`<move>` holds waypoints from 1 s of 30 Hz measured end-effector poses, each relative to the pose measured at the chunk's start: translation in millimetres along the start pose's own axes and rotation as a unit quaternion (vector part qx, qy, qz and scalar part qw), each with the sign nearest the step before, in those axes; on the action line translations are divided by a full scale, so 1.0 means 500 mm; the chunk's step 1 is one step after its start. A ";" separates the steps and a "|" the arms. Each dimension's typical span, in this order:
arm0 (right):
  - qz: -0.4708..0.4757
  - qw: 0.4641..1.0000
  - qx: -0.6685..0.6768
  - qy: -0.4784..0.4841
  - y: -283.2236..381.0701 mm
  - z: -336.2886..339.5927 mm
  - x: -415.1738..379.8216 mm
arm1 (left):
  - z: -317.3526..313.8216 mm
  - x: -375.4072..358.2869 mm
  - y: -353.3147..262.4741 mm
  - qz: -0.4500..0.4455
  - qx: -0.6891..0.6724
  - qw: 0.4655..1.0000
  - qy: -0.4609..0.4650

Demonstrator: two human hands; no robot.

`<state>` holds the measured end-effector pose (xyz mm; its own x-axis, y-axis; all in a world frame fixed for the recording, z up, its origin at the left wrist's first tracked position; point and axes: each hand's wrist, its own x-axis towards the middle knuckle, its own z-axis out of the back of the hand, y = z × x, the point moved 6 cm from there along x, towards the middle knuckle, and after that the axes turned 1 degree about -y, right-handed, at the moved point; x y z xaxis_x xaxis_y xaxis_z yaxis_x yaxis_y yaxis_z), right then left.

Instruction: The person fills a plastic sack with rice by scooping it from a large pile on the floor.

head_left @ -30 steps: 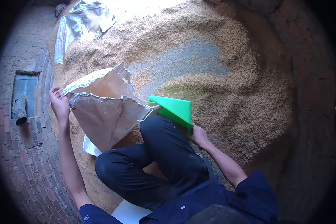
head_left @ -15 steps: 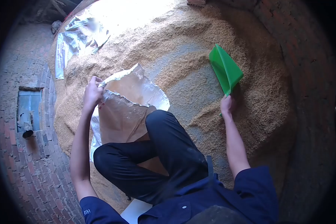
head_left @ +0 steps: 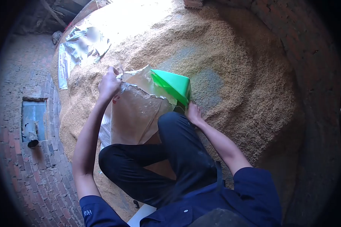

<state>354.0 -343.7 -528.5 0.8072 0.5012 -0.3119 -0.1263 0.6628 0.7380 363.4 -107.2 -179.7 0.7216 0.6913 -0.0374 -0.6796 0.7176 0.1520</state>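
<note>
My left hand [head_left: 109, 84] is closed on the rim of a large woven sack [head_left: 134, 113], holding its mouth up and apart. The sack stands between my legs, its inside brownish and its edge ragged. My right hand [head_left: 193, 112] grips the handle of a green scoop [head_left: 174, 84], which is tilted with its open end over the right side of the sack's mouth. Whatever lies inside the scoop and deep in the sack is hidden. Loose golden grain [head_left: 246, 102] lies around the sack and under my right arm.
A crumpled white sack [head_left: 83, 47] lies on the grain at the upper left. Brick walls [head_left: 30, 178] curve around both sides, with a pipe [head_left: 31, 136] sticking out at the left. Bluish floor [head_left: 210, 87] shows through the grain. A brick [head_left: 193, 3] sits at the top.
My right hand has swung the green scoop left from over the grain to the sack's mouth. My left hand, still on the rim, has shifted slightly right.
</note>
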 end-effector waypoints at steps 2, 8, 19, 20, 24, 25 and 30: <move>-0.001 1.000 0.010 -0.021 -0.011 -0.011 0.046 | 0.003 -0.012 -0.015 -0.017 0.021 0.999 0.016; -0.141 0.971 0.045 -0.187 -0.148 0.154 0.175 | -0.014 -0.017 -0.049 -0.046 0.021 0.998 0.024; -0.243 0.788 0.527 -0.206 -0.327 0.479 -0.367 | -0.011 0.068 -0.242 -0.127 -0.093 0.987 -0.017; -0.264 0.779 0.517 -0.236 -0.359 0.506 -0.448 | -0.016 0.083 -0.257 -0.138 -0.127 0.982 -0.009; -0.369 0.687 0.485 -0.396 -0.484 0.576 -0.764 | -0.013 0.082 -0.327 -0.185 -0.155 0.970 -0.008; -0.406 0.666 0.465 -0.419 -0.502 0.579 -0.838 | -0.024 0.075 -0.342 -0.186 -0.135 0.973 0.008; -0.514 0.636 0.526 -0.233 -0.596 0.511 -1.138 | -0.093 0.054 -0.401 -0.231 -0.048 0.971 0.029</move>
<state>79.9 -968.6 -418.2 0.2658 -0.2780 -0.9231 0.8645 -0.3551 0.3558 512.9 -228.2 -257.2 0.9460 0.2944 -0.1355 -0.2954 0.9553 0.0133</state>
